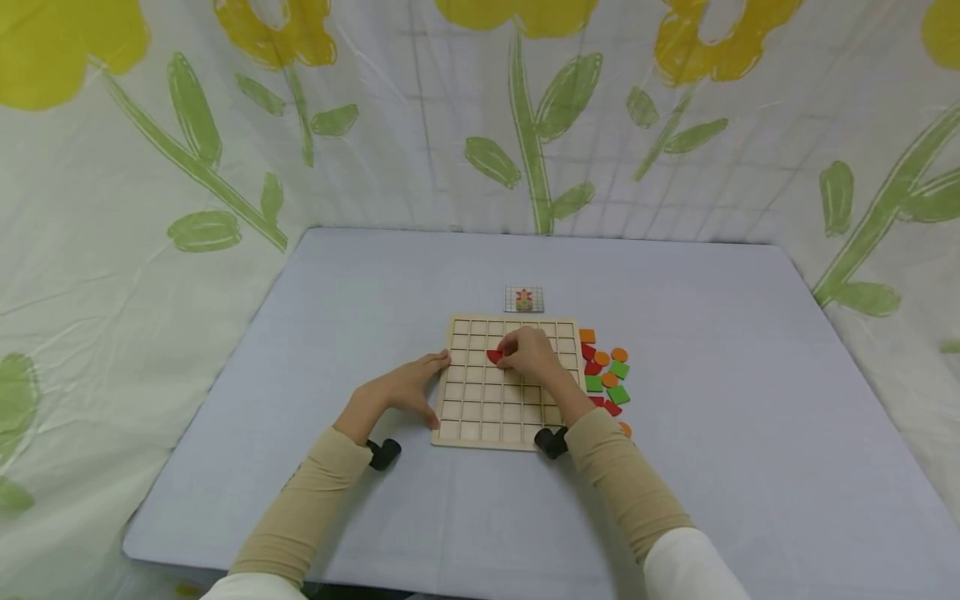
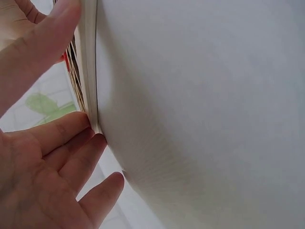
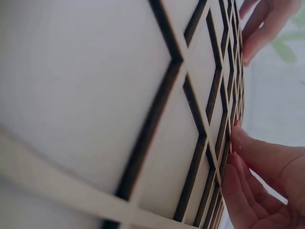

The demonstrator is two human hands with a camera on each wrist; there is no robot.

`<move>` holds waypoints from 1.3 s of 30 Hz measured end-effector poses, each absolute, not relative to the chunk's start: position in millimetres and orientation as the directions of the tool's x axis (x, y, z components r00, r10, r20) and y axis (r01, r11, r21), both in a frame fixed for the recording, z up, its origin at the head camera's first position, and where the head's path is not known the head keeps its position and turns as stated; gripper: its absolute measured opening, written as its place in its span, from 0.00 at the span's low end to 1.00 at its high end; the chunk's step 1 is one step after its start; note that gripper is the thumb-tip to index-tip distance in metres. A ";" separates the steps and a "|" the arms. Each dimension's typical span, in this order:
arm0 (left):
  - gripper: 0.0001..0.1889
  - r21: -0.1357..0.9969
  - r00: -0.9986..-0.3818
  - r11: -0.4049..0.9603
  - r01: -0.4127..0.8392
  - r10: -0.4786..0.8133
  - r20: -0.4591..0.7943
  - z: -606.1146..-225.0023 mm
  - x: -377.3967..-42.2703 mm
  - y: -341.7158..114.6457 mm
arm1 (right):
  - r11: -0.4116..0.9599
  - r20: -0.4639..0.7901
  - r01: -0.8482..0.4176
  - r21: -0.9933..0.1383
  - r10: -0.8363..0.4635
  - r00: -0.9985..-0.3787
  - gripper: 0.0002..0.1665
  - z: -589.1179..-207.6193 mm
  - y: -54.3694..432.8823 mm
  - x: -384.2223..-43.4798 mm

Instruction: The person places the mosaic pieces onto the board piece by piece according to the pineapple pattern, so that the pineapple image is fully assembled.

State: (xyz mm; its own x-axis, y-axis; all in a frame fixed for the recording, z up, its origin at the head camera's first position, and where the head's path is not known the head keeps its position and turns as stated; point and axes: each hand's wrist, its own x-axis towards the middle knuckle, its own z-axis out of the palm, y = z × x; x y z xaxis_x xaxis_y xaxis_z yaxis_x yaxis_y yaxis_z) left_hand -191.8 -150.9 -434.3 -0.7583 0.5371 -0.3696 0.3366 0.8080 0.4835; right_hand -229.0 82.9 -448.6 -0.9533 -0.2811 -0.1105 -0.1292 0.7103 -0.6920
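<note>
A square wooden grid board lies on the table. My right hand is over its upper middle, pinching a red rounded piece between thumb and fingers at the grid surface. In the right wrist view only a sliver of the red piece shows by the thumb tip of the right hand. With fingers and thumb spread, my left hand touches the board's left edge. The left wrist view shows the left hand's fairly straight fingertips against the side of the board.
Along the board's right side lie loose orange pieces, green squares and red pieces, some partly overlapping. A small picture card with a gridded red, orange and green pattern lies beyond the board. A white cloth covers the table.
</note>
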 end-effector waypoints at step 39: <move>0.55 0.492 -0.765 0.798 0.348 0.545 -0.343 -436.8 -192.0 -150.5 | 0.719 -0.217 0.063 -0.692 -0.123 -0.968 0.21 -451.8 223.3 -258.4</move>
State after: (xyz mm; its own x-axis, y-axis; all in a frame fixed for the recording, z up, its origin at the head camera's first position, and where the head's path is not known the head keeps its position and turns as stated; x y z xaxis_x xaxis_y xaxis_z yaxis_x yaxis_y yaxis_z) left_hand -192.0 -150.5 -436.8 -0.7653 0.5448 -0.3427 0.3477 0.7980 0.4923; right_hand -258.4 223.3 -451.8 -0.9685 -0.1229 -0.2166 0.0635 0.7193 -0.6917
